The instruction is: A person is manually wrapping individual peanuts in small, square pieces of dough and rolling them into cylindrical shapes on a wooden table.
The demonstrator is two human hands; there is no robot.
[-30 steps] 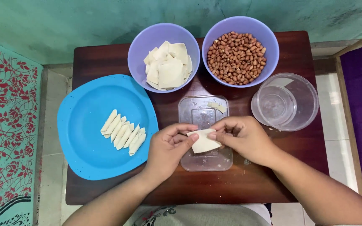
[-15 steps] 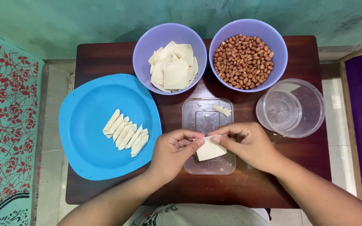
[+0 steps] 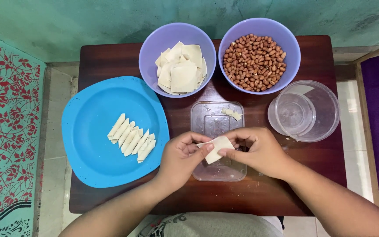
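The single head camera looks straight down from close above the surface (image 3: 110,61), with the wall along the top edge.

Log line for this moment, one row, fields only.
left hand: holds wrapper sheet | right hand: pinches same sheet | under: clear tray | plate: row of rolls
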